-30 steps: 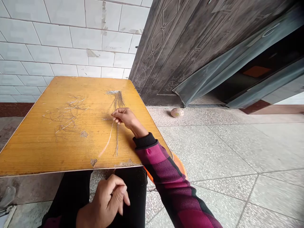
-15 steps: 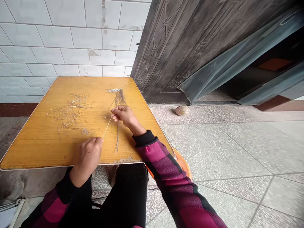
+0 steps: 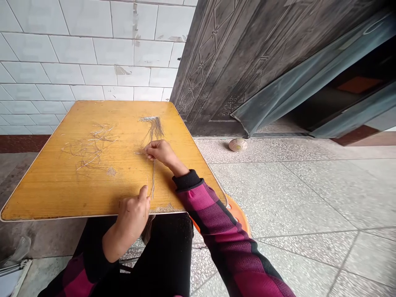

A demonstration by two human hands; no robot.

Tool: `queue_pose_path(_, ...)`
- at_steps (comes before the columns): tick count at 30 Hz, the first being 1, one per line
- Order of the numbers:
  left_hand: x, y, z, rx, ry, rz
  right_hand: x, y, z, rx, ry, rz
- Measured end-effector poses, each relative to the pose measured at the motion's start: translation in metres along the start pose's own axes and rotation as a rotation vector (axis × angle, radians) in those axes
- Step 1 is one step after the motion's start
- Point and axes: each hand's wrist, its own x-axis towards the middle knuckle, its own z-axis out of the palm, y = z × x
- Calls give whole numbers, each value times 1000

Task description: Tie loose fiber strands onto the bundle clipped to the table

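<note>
My right hand (image 3: pixel 160 152) is over the middle of the table, its thumb and fingertips pinched on a thin strand. Under it, a bunch of dark, thread-like strands (image 3: pixel 153 177) runs toward the near edge, and a short pale end (image 3: pixel 138 153) sticks out to its left. My left hand (image 3: pixel 133 212) is at the near edge beside the lower ends of those strands. Its fingers are curled, with one fingertip raised; what they hold is hidden. Further back lies a bundle of strands (image 3: pixel 157 126) with silvery ends. Loose tangled strands (image 3: pixel 95 144) spread on the left.
The yellow wooden table (image 3: pixel 71 189) stands against a white tiled wall (image 3: pixel 93 49). A small pile of crumbs (image 3: pixel 111 171) lies on it, and its near edge is chipped. An orange stool (image 3: pixel 239 214) is at the right, a ball (image 3: pixel 238 144) by the dark door (image 3: pixel 210 82).
My left hand has moved right and down toward the near edge. The pale strand stretched between my hands no longer shows clearly. My right hand has stayed almost in place.
</note>
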Motion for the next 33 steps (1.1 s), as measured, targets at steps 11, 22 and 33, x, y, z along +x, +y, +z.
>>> queue_pose_path(11, -4, 7, 0, -132, -73, 55, 6, -1, -13, -646, 22, 31)
queue_pose_path(22, -5, -28, -6, -280, 64, 57, 7, 4, -17, -739, 27, 56)
queue_pose_path(33, 56, -155, -94, 9, -3, -126, 7, 4, -15, -694, 215, -90)
